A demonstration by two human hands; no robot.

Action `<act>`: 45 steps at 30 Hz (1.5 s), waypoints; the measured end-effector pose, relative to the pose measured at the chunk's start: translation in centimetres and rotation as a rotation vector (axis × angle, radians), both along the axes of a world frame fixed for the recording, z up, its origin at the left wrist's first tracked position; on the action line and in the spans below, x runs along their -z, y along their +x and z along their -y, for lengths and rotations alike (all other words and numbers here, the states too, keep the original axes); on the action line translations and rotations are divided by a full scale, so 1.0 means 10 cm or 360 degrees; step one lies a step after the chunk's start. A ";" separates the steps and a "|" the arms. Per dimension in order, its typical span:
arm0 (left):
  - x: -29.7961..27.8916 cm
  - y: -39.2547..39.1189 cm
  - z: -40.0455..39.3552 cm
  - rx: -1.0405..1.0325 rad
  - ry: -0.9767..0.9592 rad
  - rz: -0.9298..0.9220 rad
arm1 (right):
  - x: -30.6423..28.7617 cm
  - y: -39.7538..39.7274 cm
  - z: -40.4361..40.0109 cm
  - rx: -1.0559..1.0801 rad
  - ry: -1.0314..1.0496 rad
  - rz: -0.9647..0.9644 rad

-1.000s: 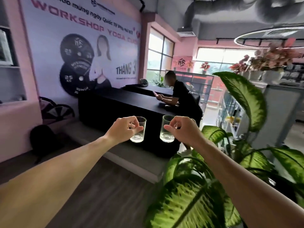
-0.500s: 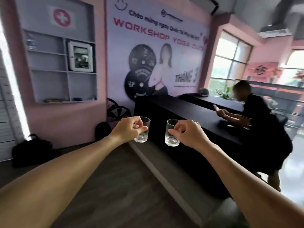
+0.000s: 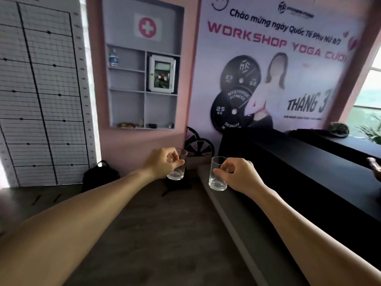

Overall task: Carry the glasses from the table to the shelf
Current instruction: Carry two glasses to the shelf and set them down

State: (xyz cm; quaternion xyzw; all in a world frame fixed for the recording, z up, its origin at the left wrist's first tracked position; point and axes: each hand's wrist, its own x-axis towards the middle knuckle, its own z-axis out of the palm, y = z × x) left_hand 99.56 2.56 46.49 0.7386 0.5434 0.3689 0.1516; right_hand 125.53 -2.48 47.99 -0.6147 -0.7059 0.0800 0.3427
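Observation:
Each of my hands carries a clear empty glass out in front of me. My left hand (image 3: 164,163) pinches the rim of the left glass (image 3: 177,172). My right hand (image 3: 237,174) holds the right glass (image 3: 216,178) by its rim, a little lower and nearer. Both glasses hang upright. Ahead on the pink wall is a grey recessed shelf (image 3: 143,92) with several compartments, a water bottle (image 3: 113,57) at its top left and a white first-aid cabinet (image 3: 162,74) in it.
A long black counter (image 3: 299,153) runs along the right, on a grey raised step (image 3: 231,223). A black backpack (image 3: 100,175) lies on the floor by the wall. A white roller shutter (image 3: 41,89) fills the left. Another person's hand (image 3: 374,168) shows at the right edge.
My view has swung left: the plant and the seated person have left the frame and the wall shelf has come to the centre and grown nearer. Both hands still hold their glasses.

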 end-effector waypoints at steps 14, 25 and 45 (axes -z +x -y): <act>-0.15 -0.59 -2.25 -0.0014 0.0050 0.0039 | -0.15 -0.55 -2.40 -0.0113 0.0016 -0.0004; -0.14 -0.77 -4.15 -0.0175 0.0097 -0.0032 | -0.12 -0.73 -4.63 -0.0261 0.0063 -0.0023; -0.39 -1.42 -7.09 -0.0474 0.0142 -0.0024 | -0.37 -1.49 -8.10 -0.0604 0.0117 -0.0080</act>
